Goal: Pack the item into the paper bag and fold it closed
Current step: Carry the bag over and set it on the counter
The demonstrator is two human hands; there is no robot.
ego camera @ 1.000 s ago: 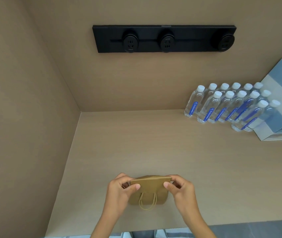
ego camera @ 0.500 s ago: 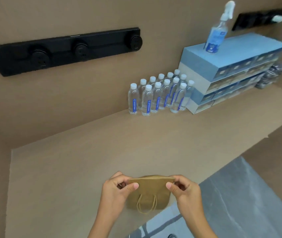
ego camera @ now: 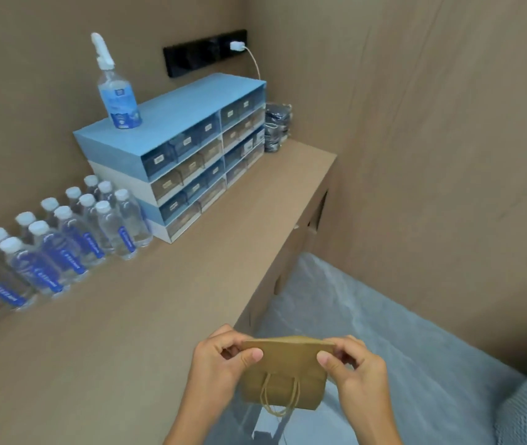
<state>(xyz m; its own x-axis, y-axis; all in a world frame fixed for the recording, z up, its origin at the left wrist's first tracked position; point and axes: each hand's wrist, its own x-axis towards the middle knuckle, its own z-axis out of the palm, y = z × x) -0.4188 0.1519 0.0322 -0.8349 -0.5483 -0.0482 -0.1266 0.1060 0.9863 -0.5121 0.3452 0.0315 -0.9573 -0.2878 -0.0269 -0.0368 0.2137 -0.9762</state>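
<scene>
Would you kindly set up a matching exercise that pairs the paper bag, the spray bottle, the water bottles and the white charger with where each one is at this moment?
Things:
1. paper bag
2. spray bottle
3. water bottles
4. white charger

Places:
A. plugged into the black wall socket strip
B. standing in rows on the counter, left of the drawer unit
C. pinched at its top corners by the left hand and right hand
D. upright on top of the drawer unit

Pairs: 1-C, 2-D, 3-B, 4-A
</scene>
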